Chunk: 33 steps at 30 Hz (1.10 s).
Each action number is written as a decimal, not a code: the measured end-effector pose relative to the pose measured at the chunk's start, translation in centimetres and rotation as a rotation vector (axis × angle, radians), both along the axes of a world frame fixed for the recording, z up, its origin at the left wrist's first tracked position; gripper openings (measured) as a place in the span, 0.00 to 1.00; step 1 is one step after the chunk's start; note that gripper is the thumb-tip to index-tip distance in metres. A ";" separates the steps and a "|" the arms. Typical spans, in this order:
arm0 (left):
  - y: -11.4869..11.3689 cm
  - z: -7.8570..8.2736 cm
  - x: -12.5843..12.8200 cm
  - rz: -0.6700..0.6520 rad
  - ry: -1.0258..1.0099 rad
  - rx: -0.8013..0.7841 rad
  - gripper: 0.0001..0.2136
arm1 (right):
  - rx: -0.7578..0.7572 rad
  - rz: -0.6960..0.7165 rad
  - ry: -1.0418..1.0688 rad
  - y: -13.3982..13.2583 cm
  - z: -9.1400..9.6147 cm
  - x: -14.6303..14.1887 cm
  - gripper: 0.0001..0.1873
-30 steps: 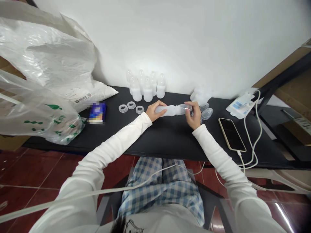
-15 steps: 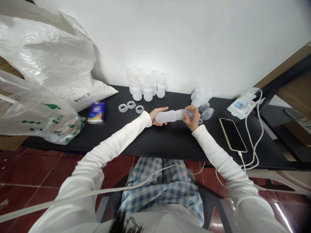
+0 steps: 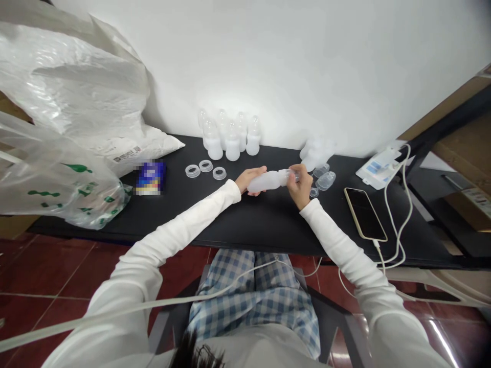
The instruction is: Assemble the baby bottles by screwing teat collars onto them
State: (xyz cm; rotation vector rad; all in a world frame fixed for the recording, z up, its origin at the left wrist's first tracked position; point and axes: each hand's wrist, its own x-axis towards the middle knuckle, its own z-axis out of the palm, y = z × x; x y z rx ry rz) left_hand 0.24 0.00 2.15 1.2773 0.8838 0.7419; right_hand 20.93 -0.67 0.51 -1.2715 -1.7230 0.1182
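A frosted white baby bottle (image 3: 265, 181) lies level above the black table, between my hands. Its base end rests in my left hand (image 3: 250, 180), whose fingers wrap around it. At the other end my right hand (image 3: 300, 183) closes on the clear bottle cap (image 3: 293, 175), which fits over the neck; the fingers partly cover it. Several capped bottles (image 3: 232, 143) stand upright by the wall. To the left of my hands lie three translucent collar rings (image 3: 219, 173). Clear caps (image 3: 326, 181) lie just beyond my right hand.
White soft-looking pieces (image 3: 317, 151) are heaped near the wall. A phone (image 3: 365, 213) with a white charging cable (image 3: 401, 235) lies at the right, near a plastic case (image 3: 379, 167). Plastic bags (image 3: 72, 174) and a blue packet (image 3: 151, 178) occupy the left. Another cable crosses my lap.
My right hand has turned a little around the cap and shifted slightly left. The bottle stays in my left hand, its cap end tilted slightly more upward. The view has shifted a little.
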 end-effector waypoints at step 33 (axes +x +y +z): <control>4.1 -3.0 -3.0 0.756 0.778 0.827 0.22 | -0.427 -0.370 -0.897 -1.5 3.5 1.9 0.21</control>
